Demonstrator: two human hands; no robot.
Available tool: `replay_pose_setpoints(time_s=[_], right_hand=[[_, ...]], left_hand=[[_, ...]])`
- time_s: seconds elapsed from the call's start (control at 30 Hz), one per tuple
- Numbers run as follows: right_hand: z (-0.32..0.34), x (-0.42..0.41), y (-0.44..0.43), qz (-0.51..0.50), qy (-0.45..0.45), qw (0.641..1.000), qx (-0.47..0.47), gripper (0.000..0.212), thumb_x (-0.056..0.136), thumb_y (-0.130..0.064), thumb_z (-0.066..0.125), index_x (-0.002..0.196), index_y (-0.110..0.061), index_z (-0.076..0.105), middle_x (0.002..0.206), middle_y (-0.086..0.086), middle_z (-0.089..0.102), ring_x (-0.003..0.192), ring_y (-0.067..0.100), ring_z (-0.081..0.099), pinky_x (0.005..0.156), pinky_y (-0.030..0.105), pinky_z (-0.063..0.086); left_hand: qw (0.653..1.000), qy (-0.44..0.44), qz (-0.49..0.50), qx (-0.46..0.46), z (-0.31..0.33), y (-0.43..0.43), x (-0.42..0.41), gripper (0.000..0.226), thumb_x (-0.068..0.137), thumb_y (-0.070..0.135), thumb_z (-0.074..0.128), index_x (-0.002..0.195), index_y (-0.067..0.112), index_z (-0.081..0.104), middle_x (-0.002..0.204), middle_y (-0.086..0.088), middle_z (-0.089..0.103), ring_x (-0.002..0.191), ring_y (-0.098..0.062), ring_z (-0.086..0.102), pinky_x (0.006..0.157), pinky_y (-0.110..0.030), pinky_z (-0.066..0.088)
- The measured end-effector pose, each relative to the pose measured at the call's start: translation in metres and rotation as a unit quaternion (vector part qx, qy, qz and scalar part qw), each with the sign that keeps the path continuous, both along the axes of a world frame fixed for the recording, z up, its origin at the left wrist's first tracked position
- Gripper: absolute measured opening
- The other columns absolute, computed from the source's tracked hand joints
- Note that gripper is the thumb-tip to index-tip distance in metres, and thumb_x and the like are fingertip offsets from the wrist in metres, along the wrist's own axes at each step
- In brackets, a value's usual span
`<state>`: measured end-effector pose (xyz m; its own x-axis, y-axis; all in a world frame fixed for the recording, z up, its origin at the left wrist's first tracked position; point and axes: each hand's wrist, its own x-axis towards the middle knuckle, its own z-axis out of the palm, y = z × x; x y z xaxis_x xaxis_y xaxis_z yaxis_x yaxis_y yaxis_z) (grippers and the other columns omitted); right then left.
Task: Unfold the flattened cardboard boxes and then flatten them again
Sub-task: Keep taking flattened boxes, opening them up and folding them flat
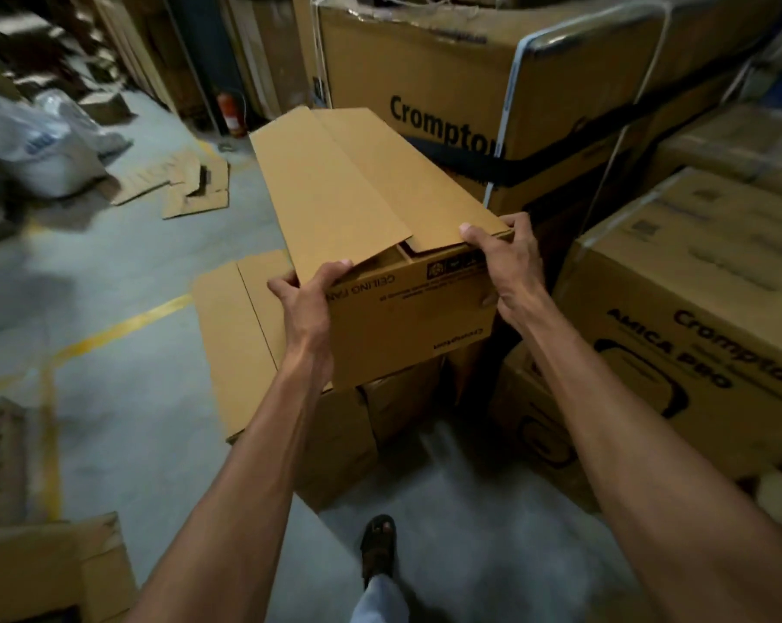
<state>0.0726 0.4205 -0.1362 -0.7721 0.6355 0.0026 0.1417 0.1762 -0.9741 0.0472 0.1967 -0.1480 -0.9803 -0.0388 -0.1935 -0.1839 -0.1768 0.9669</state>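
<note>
Head view: an unfolded cardboard box [380,209] (long, top flaps laid over) is gripped at its near end, the left hand [306,299] curled round one top corner, the right hand [503,258] round the other, above a flattened box [240,339] on stacked cartons [398,397].

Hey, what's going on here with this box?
A person holds a long cardboard box by its near end, left hand gripping one corner, right hand the other. The box is unfolded into shape, top flaps lying loosely over it. A flat cardboard sheet lies beneath it, and large Crompton cartons stand beside.
</note>
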Motion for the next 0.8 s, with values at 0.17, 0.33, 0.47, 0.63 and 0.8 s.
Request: replay_pose_setpoints(time_s=[0.17,0.33,0.47,0.63,0.8], right_hand=[[0.051,0.099,-0.018,-0.003,0.058,0.998,-0.005,0.046,0.089,-0.044,0.07,0.122,-0.022,0.046,0.103,-0.002,0.058,0.087,0.015,0.061,0.064,0.035,0.054],[0.08,0.171,-0.031,-0.023,0.112,0.993,-0.009,0.045,0.088,-0.044,0.071,0.119,-0.024,0.046,0.107,0.002,0.062,0.088,0.017,0.066,0.057,0.035,0.055],[0.096,0.214,-0.035,-0.062,0.161,0.985,-0.002,0.046,0.087,-0.043,0.073,0.121,-0.022,0.049,0.11,0.001,0.061,0.089,0.017,0.065,0.056,0.03,0.052],[0.119,0.259,-0.031,-0.108,0.196,0.975,0.001,0.059,0.074,-0.06,0.071,0.118,-0.03,0.048,0.113,0.002,0.062,0.094,0.021,0.066,0.065,0.043,0.06],[0.131,0.309,-0.01,-0.19,0.23,0.954,0.007,0.048,0.085,-0.049,0.073,0.119,-0.026,0.048,0.11,0.0,0.064,0.096,0.022,0.068,0.07,0.045,0.061]], left_hand=[[0.998,0.062,0.003,-0.016,0.051,-0.019,0.097,0.052,0.09,0.034,0.073,0.117,0.02,0.031,0.098,-0.008,0.06,0.066,-0.01,0.065,0.044,-0.021,0.049],[0.994,0.111,-0.002,-0.001,0.081,-0.03,0.163,0.059,0.086,0.037,0.076,0.124,0.016,0.036,0.101,-0.005,0.062,0.075,-0.014,0.065,0.048,-0.025,0.051],[0.986,0.165,-0.033,0.008,0.101,-0.032,0.194,0.059,0.081,0.041,0.077,0.119,0.019,0.038,0.102,-0.001,0.063,0.083,-0.016,0.066,0.057,-0.033,0.052],[0.973,0.21,-0.091,0.01,0.131,-0.018,0.209,0.071,0.07,0.048,0.072,0.124,0.018,0.038,0.109,-0.003,0.062,0.087,-0.016,0.066,0.058,-0.027,0.051],[0.955,0.239,-0.171,0.028,0.146,0.021,0.221,0.073,0.071,0.046,0.073,0.128,0.016,0.038,0.115,-0.006,0.061,0.089,-0.014,0.068,0.055,-0.02,0.052]])
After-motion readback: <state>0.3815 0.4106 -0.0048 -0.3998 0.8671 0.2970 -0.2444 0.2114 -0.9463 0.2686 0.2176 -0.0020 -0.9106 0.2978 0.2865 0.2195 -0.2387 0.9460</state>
